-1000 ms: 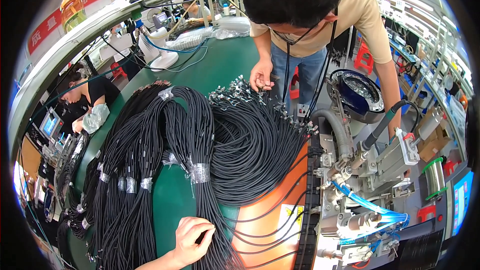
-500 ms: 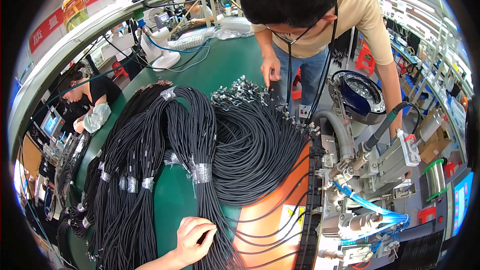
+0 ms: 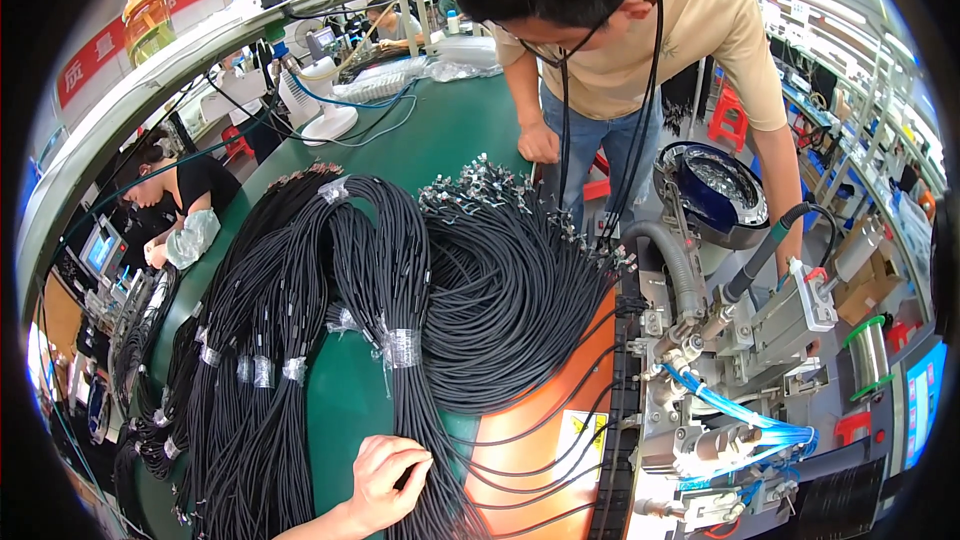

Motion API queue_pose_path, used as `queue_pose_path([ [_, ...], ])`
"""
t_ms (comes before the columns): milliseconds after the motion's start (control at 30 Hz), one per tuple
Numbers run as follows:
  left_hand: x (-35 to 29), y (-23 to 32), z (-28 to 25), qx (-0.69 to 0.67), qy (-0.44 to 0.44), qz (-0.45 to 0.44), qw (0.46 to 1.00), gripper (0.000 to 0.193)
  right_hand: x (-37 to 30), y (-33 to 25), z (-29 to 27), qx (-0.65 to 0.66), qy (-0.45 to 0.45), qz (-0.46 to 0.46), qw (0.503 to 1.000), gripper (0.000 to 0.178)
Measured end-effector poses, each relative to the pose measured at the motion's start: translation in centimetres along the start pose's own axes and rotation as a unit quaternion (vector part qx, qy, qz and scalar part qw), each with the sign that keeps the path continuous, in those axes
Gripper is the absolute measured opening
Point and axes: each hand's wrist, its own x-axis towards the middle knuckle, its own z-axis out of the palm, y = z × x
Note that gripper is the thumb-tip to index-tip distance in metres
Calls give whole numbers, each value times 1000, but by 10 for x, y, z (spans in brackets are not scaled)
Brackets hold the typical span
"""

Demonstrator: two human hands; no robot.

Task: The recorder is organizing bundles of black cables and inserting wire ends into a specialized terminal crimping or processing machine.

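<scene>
My left hand (image 3: 390, 485) comes in from the lower edge, its fingers curled and thumb and fingertips drawn together. The fingertips lie against a thick bundle of black cables (image 3: 408, 420), bound with clear tape (image 3: 402, 348); what they pinch, if anything, is too small to make out. To its right, several single cables (image 3: 545, 470) run over an orange surface (image 3: 520, 430) to a dark rail (image 3: 622, 420) on the machine. A big coil of black cables (image 3: 490, 310) with small connector ends (image 3: 480, 185) lies beyond. My right hand is out of sight.
Machinery with blue tubes (image 3: 720, 405) stands at right, beside a wire spool (image 3: 868, 358) and a round feeder bowl (image 3: 712, 190). A co-worker (image 3: 640, 50) leans over the far side. More taped cable bundles (image 3: 265, 300) cover the green table (image 3: 440, 130) at left, near a white fan (image 3: 325, 105).
The co-worker has leaned to the left and drawn one hand from above the connector ends back to the table edge. My left hand stays in place.
</scene>
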Motion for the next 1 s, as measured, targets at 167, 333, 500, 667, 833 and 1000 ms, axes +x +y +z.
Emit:
queue_pose_path([
  [167, 1, 1, 1, 1, 0, 7, 1000, 18, -2, -1, 2, 4, 7, 8, 1000, 20],
  [333, -2, 0, 0, 6, 0, 7, 1000, 18, 3, -5, 1, 8, 22, 6, 1000, 19],
  [500, -1, 2, 0, 2, -3, 11, 1000, 18, 1, -6, 1, 16, 26, 14, 999, 18],
  [667, -2, 3, -1, 6, -6, 9, 1000, 18, 2, -6, -2, 29, 21, 13, 999, 19],
  [833, 4, 14, -8, 15, 12, 38, 999, 24, 4, -7, 3, 21, 17, 14, 1000, 19],
  [1000, 27, 61, -35, -141, 82, 383, 909, 75, 10, -7, -2, 21, 8, 7, 1000, 17],
])
